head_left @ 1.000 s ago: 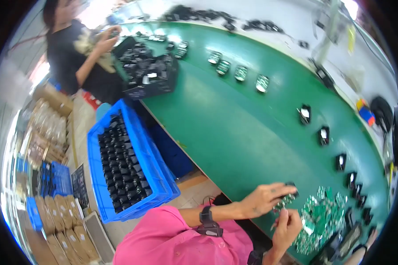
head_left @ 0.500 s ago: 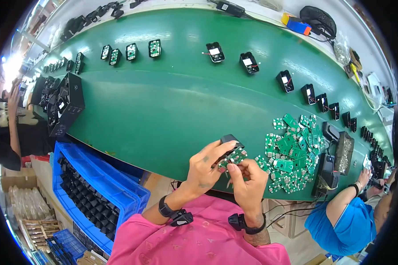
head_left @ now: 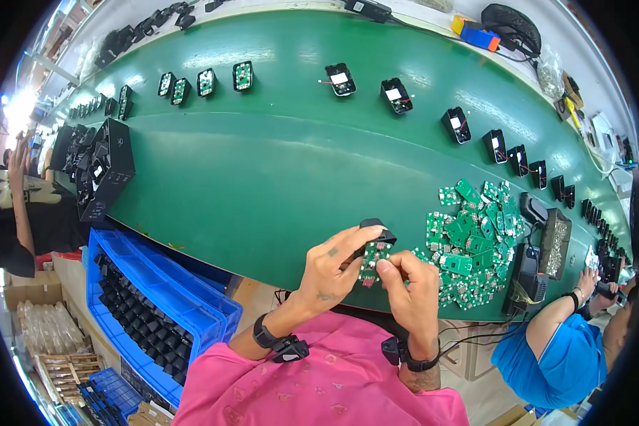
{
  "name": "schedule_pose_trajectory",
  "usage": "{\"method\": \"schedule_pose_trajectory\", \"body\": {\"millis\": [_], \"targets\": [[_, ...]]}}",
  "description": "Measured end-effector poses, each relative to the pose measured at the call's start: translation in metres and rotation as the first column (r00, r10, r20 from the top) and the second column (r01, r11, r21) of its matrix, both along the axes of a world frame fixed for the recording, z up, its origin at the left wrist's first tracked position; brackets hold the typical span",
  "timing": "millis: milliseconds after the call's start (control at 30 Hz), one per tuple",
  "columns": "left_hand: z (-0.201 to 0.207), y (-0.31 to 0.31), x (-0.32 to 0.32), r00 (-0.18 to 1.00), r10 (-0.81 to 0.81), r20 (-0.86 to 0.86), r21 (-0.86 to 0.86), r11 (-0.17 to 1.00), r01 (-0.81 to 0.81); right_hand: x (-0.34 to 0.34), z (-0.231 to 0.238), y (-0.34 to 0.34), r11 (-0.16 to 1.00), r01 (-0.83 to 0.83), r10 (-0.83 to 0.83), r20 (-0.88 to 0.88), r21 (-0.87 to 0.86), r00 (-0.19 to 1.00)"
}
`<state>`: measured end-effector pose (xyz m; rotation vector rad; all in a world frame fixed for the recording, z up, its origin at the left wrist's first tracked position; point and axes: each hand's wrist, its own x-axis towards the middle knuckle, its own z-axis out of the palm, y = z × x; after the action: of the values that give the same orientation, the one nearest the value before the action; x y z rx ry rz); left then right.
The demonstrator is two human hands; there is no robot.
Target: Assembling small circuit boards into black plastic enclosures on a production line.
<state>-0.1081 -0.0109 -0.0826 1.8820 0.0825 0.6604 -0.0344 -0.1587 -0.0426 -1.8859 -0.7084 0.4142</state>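
Note:
My left hand (head_left: 328,268) is closed around a small black plastic case (head_left: 378,228), whose far end shows beyond the fingers. In front of the case, a green circuit board (head_left: 370,267) stands nearly upright with its parts facing me. The thumb and fingers of my right hand (head_left: 413,287) pinch its right side. My left fingertips are close to the board's other edge, and I cannot tell whether they touch it. A pile of loose green circuit boards (head_left: 468,245) lies on the green table (head_left: 263,192) just right of my right hand.
Black cases with red wires (head_left: 396,96) line the table's far right side. Cases with boards in them (head_left: 243,76) stand far left. A black box of parts (head_left: 113,170) is at the left edge, above a blue crate (head_left: 145,298). A person in blue (head_left: 557,362) works at right.
The circuit board has turned from a slant to nearly upright, its parts now facing me. My right hand has shifted slightly right; my left hand stays around the case.

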Motion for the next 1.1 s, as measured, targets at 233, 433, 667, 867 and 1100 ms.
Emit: {"method": "schedule_pose_trajectory", "body": {"millis": [233, 433, 667, 867, 1100], "targets": [[0.013, 0.002, -0.005, 0.980, -0.072, -0.187, -0.380, 0.925, -0.005, 0.002, -0.007, 0.009, 0.984, 0.173, -0.172, -0.043, 0.046, 0.984], [0.014, 0.003, -0.005, 0.958, -0.174, -0.226, -0.546, 0.838, 0.023, -0.001, -0.013, 0.016, 0.980, 0.191, -0.190, -0.031, 0.059, 0.981], [0.011, -0.003, -0.001, 0.941, -0.127, -0.315, -0.585, 0.806, -0.087, -0.005, -0.016, 0.025, 0.987, 0.161, -0.161, -0.038, 0.002, 0.986], [0.005, -0.005, -0.004, 0.963, -0.007, -0.268, -0.378, 0.920, -0.099, -0.007, -0.033, 0.030, 0.992, 0.097, -0.100, 0.030, 0.084, 0.995], [0.010, 0.009, 0.007, 0.967, 0.056, -0.249, -0.251, 0.960, -0.121, 0.000, -0.038, 0.047, 0.981, 0.124, -0.126, 0.002, 0.152, 0.992]]}}
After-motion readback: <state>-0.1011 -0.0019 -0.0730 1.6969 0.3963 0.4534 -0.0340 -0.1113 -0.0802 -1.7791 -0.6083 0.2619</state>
